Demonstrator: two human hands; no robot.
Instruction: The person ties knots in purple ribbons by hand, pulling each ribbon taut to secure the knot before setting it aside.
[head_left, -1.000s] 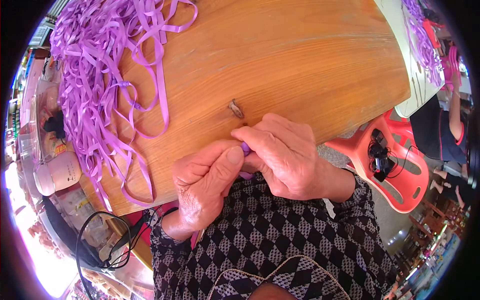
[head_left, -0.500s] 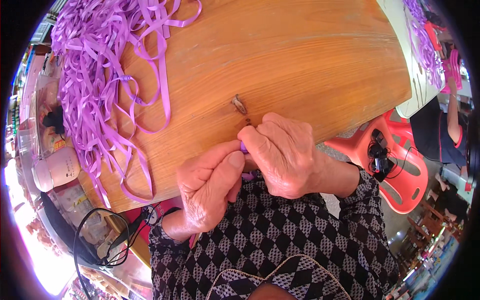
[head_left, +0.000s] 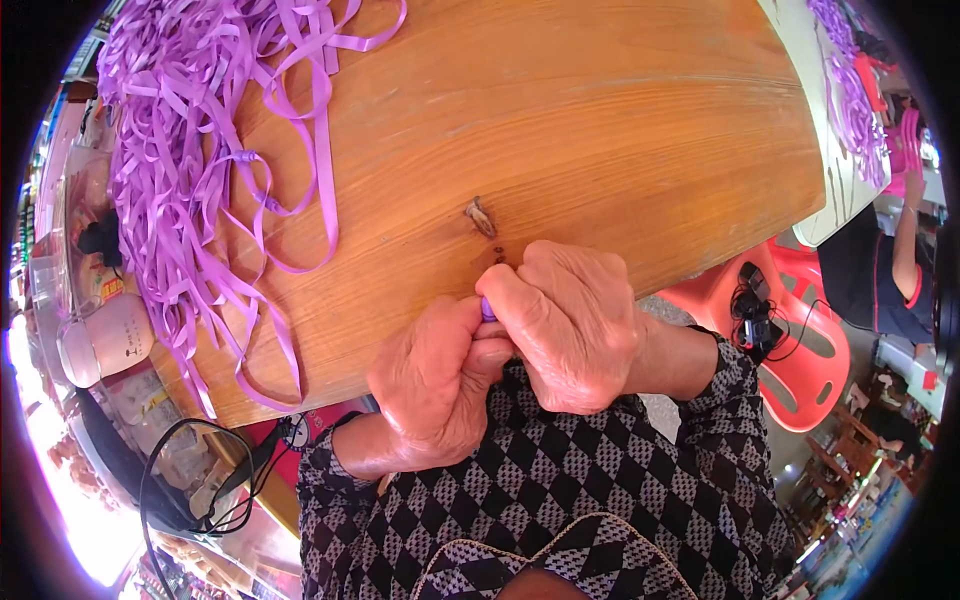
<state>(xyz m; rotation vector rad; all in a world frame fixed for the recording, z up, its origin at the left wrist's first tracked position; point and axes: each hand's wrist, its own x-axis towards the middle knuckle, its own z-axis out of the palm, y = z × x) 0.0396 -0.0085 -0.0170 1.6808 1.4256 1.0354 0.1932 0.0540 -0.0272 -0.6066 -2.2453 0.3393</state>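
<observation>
My left hand [head_left: 432,378] and my right hand [head_left: 565,322] are pressed together at the near edge of a round wooden table [head_left: 600,130]. Between their fingertips they pinch a small piece of purple ribbon [head_left: 487,309], mostly hidden by the fingers. A big heap of loose purple ribbon strips [head_left: 190,170] lies on the table's left side, well apart from both hands. A dark knot in the wood [head_left: 481,216] sits just beyond my right hand.
A red plastic stool [head_left: 790,320] with a black device and cable on it stands to the right. Another person in dark and pink clothes [head_left: 890,270] sits at the far right by a second table with purple ribbons [head_left: 850,90]. Black cables [head_left: 200,480] hang lower left.
Both hands have shifted slightly up and toward the table, still working the purple piece between the fingertips. The ribbon heap has not moved.
</observation>
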